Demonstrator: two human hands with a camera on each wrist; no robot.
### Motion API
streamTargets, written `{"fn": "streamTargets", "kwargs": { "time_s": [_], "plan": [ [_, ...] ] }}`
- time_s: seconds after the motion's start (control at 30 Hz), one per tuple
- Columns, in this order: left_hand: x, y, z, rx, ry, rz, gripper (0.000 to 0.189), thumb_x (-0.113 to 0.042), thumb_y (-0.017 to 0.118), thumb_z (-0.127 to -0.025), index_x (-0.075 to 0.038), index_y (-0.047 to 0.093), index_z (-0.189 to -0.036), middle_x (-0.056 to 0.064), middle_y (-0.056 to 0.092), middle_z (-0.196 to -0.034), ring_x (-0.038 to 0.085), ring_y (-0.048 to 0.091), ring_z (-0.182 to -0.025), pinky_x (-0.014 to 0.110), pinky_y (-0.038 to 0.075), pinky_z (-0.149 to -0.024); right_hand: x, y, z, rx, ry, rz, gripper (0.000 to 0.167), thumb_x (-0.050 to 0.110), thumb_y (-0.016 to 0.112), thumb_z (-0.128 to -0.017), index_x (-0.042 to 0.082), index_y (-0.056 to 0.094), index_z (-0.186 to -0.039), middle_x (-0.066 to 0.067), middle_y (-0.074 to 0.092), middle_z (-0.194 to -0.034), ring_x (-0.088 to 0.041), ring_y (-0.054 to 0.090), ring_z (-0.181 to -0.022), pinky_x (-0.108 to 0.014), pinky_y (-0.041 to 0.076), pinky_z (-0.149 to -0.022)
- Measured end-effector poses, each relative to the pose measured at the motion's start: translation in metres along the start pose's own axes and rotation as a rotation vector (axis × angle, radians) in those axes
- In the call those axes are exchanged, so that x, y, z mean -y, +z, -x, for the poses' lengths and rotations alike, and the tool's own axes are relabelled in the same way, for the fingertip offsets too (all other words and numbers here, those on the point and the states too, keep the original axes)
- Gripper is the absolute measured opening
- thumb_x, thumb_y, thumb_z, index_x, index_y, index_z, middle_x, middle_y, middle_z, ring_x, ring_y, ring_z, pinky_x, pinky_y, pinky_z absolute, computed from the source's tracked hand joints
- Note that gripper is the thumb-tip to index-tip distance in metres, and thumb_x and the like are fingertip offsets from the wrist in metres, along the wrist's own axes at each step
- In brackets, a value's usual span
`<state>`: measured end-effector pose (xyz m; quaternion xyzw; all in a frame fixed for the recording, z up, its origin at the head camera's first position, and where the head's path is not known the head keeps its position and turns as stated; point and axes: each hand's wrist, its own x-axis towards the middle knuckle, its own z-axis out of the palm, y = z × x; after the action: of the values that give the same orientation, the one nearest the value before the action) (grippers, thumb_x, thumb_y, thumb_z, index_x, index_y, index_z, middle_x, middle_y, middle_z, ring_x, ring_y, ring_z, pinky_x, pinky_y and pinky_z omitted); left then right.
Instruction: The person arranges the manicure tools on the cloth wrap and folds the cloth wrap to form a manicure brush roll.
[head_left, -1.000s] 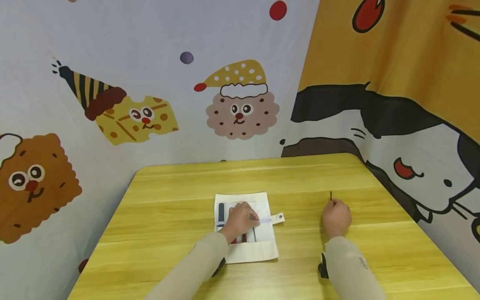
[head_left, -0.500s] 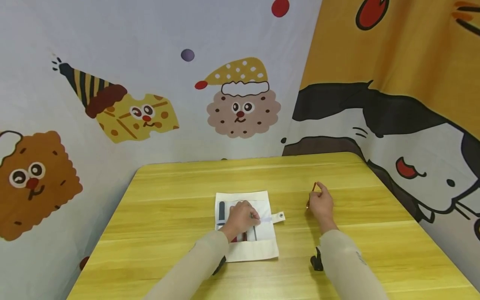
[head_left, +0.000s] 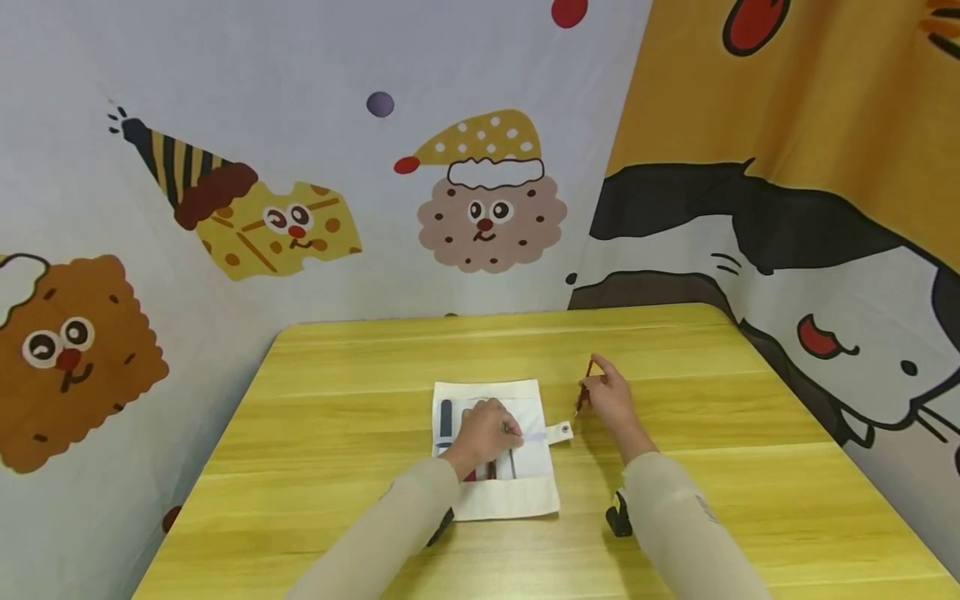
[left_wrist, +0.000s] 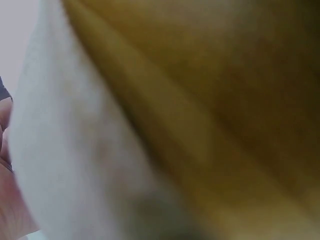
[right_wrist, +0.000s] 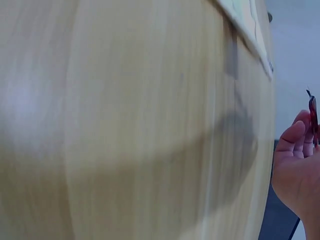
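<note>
An opened white cloth tool pouch (head_left: 517, 498) lies on the table in the head view, with slim tools tucked in it. My left hand (head_left: 482, 433) is over its middle, thumb and fingers pinching at the pale elastic band (head_left: 534, 436) that crosses it. Right of the pouch's snap tab (head_left: 560, 432), my right hand (head_left: 611, 397) holds a thin red-brown tool (head_left: 587, 385) between thumb and fingers, its narrow tip pointing down toward the tab. That tool (right_wrist: 313, 112) appears at the right edge of the right wrist view. Sleeve cloth (left_wrist: 85, 150) blocks most of the left wrist view.
A dark-handled tool (head_left: 446, 419) sits at the pouch's left side, and a thin grey rod (head_left: 513, 463) lies right of the left hand. The yellow wood-grain table (head_left: 360, 367) reaches back to a printed cartoon cloth (head_left: 330, 75).
My right hand has moved left across the table toward the pouch with the thin tool, turning so the tool shows at full length. The left hand stays on the pouch.
</note>
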<state>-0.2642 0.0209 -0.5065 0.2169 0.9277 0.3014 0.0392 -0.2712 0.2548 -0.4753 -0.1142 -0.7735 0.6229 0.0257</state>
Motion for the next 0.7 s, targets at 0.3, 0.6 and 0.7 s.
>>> {"fn": "streamTargets", "kwargs": {
  "time_s": [0.3, 0.6, 0.7],
  "plan": [
    [0.0, -0.002, 0.0, 0.014, 0.0, 0.019, 0.007, -0.025, 0.08, -0.084, -0.024, 0.077, -0.078, -0.011, 0.054, -0.087, 0.015, 0.049, -0.091, 0.042, 0.034, -0.084, 0.008, 0.031, 0.001, 0.072, -0.049, 0.035, 0.054, 0.008, 0.044, -0.106, 0.011, 0.027, -0.157, -0.027, 0.056, -0.117, -0.018, 0.058, -0.078, -0.031, 0.05, -0.07],
    [0.0, -0.004, -0.001, 0.038, 0.017, 0.003, 0.01, -0.026, 0.076, -0.088, -0.024, 0.076, -0.079, -0.011, 0.055, -0.089, 0.015, 0.049, -0.092, 0.041, 0.034, -0.083, 0.003, 0.06, -0.003, 0.084, -0.078, 0.191, 0.056, 0.005, 0.054, -0.101, 0.006, 0.033, -0.153, -0.017, 0.063, -0.101, -0.02, 0.062, -0.071, -0.031, 0.052, -0.061],
    [0.0, -0.004, -0.001, 0.046, 0.014, 0.0, 0.01, -0.026, 0.075, -0.089, -0.024, 0.076, -0.08, -0.01, 0.055, -0.091, 0.015, 0.049, -0.093, 0.041, 0.034, -0.083, 0.001, 0.065, -0.001, 0.082, -0.075, 0.221, 0.055, 0.005, 0.055, -0.1, 0.005, 0.036, -0.152, -0.017, 0.064, -0.098, -0.018, 0.062, -0.067, -0.028, 0.05, -0.057]
  ]
}}
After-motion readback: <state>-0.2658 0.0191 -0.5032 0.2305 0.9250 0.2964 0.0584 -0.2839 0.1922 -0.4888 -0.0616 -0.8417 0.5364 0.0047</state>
